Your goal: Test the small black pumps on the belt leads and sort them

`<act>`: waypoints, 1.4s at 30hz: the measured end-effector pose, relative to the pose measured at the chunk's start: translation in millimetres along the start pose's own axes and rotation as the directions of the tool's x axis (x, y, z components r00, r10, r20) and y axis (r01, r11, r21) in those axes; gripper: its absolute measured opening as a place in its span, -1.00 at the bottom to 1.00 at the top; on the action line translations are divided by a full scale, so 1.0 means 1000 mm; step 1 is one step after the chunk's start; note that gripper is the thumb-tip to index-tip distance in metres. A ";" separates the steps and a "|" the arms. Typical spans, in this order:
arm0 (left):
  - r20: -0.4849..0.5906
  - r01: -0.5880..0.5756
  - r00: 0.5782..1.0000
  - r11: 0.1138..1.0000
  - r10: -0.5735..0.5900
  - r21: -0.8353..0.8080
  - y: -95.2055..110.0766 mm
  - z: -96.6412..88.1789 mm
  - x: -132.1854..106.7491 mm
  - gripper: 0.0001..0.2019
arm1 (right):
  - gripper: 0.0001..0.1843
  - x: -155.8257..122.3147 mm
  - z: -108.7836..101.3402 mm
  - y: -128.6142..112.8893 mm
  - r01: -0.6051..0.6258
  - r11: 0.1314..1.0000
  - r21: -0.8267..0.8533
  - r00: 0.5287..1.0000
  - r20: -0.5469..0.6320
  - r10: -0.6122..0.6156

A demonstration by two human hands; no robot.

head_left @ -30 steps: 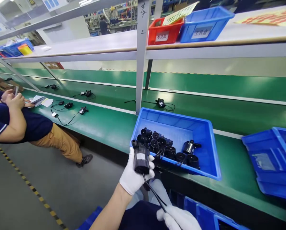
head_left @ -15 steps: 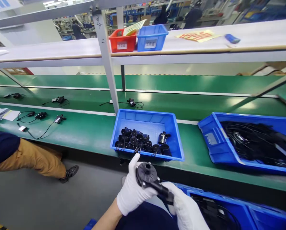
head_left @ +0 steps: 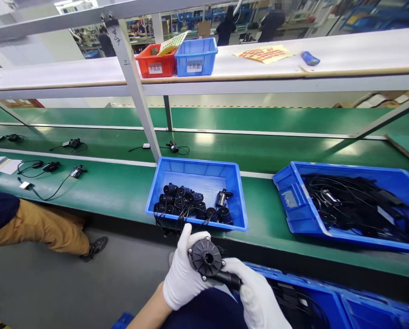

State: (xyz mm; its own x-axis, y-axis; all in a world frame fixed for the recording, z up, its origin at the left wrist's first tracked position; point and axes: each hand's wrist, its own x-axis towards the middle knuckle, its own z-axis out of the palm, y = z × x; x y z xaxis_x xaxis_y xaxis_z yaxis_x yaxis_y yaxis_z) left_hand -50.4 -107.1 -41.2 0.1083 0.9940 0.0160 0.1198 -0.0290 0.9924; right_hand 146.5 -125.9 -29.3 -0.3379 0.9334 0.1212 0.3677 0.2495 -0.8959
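Note:
A black water pump [head_left: 207, 259] with a round ribbed face and a side spout is held in front of me, low in the head view. My left hand [head_left: 182, 274], in a white glove, grips the pump's round body from the left. The white-gloved right hand [head_left: 254, 292] has its fingers wrapped around the spout end. Just beyond them, a blue bin [head_left: 204, 171] on the bench holds several similar dark pumps [head_left: 191, 201], with cables hanging over its near rim. Much of the pump's underside is hidden by the gloves.
A second blue bin [head_left: 290, 201] full of black cables stands at right. Below the bench edge are more blue bins [head_left: 348, 292]. Pumps with cables [head_left: 76, 171] lie along the green bench. A shelf post [head_left: 134, 87] rises behind the bin; a person's leg [head_left: 43, 226] is at left.
The pump has turned so its round face points more toward me. Both hands keep hold of it. The whole view has shifted slightly, moving the bins a little leftward.

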 end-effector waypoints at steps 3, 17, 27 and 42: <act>-0.009 0.039 0.999 0.998 -0.039 0.043 -0.001 0.002 -0.003 0.18 | -0.39 0.003 -0.001 0.002 0.032 0.999 0.004 0.999 -0.002 -0.032; -0.032 0.146 0.988 0.980 -0.151 -0.134 0.003 0.003 -0.005 0.20 | -0.37 -0.002 0.003 0.004 0.016 0.999 -0.031 1.000 0.001 -0.016; -0.068 0.100 0.992 0.993 -0.104 -0.068 0.002 -0.007 -0.010 0.05 | -0.42 -0.011 0.020 0.028 -0.106 0.987 0.123 0.993 -0.045 0.112; -0.051 0.249 0.955 0.882 -0.293 -0.400 0.017 -0.071 -0.003 -0.45 | -0.22 0.058 0.031 -0.017 -0.576 0.381 0.723 0.650 0.122 0.750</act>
State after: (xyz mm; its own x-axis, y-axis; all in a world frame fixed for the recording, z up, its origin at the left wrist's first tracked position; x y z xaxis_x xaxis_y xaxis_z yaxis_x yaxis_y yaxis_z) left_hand -119.0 -103.2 -15.9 0.0177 0.9630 -0.2690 -0.2625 0.2640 0.9281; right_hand 93.6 -84.0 -19.9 -0.0496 0.7621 -0.6455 -0.2920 -0.6291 -0.7204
